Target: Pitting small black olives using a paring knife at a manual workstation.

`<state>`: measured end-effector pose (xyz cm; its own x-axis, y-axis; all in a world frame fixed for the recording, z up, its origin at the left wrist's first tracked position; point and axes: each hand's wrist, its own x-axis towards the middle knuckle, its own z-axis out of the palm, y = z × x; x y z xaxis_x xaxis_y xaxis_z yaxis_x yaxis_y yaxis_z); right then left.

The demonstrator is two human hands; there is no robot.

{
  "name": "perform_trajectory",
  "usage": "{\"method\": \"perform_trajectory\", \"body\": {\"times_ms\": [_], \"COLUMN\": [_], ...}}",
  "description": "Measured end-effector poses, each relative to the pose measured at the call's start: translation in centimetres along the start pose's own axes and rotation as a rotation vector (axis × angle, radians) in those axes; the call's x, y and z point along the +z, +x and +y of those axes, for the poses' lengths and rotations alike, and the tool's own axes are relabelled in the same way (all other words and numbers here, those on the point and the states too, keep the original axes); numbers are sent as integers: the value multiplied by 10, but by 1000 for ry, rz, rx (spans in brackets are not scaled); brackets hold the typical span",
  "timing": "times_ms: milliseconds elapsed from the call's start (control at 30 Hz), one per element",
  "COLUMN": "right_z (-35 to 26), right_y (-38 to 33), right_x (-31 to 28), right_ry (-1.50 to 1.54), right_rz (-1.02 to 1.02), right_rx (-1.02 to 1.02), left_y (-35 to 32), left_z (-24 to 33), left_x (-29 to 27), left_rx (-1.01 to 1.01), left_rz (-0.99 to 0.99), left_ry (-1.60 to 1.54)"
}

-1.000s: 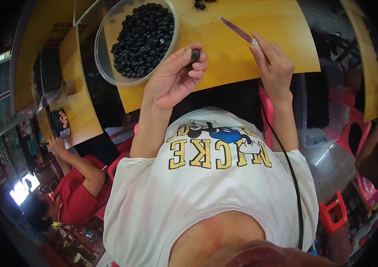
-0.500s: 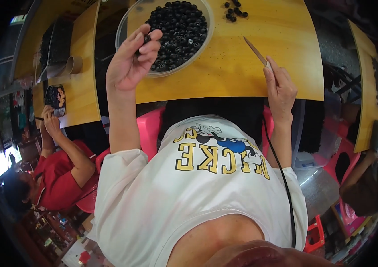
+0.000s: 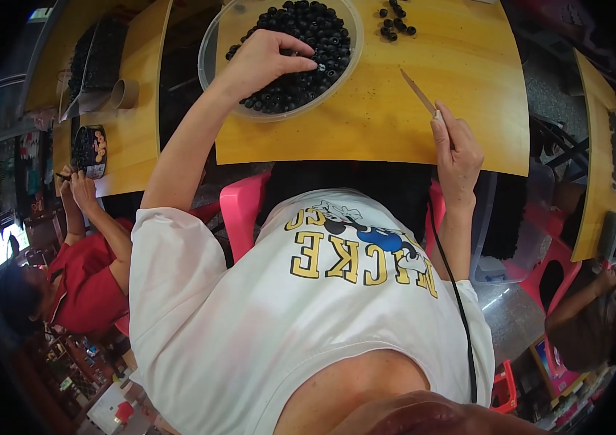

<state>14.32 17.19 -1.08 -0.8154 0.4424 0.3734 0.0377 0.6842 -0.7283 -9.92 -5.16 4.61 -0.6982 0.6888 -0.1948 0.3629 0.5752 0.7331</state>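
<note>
My left hand (image 3: 259,64) reaches over a round translucent tub (image 3: 208,61), palm down, with thumb and forefinger apart just above the contents. Many small black round pieces (image 3: 301,94), bead-like and some with a hole, fill much of the tub. One piece near my thumb tip shows a pale spot. My other fingers are partly hidden behind the hand. In my right hand (image 3: 460,154), a slim knife (image 3: 417,92) is gripped by its short pale handle. Its narrow brownish blade points up and left over the yellow table (image 3: 380,134).
Several loose black pieces (image 3: 399,26) lie right of the tub. A black cable (image 3: 460,312) hangs down my right side. At left, a person in red (image 3: 90,279) works near a patterned container (image 3: 90,151) and a brown cup (image 3: 125,93). Another person's arm (image 3: 576,306) is at right.
My left hand has turned from palm up, with a black piece at its fingers, to palm down over the tub. That piece no longer shows there. My right hand keeps the knife.
</note>
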Motion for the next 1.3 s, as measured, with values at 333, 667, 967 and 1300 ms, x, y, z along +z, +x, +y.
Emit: {"method": "perform_trajectory", "body": {"times_ms": [333, 667, 967, 1300], "right_z": [0, -23, -33, -22], "right_y": [-1, 7, 12, 12], "right_x": [-6, -19, -8, -10], "right_ry": [12, 167, 711, 625], "right_rz": [7, -15, 54, -237], "right_rx": [-10, -21, 262, 352], "left_y": [-9, -46, -29, -24], "left_z": [6, 51, 66, 56], "left_x": [-9, 81, 123, 128], "left_rx": [-101, -325, -239, -297], "left_rz": [-79, -350, -337, -444], "left_ry": [-681, -1869, -1694, -1602]}}
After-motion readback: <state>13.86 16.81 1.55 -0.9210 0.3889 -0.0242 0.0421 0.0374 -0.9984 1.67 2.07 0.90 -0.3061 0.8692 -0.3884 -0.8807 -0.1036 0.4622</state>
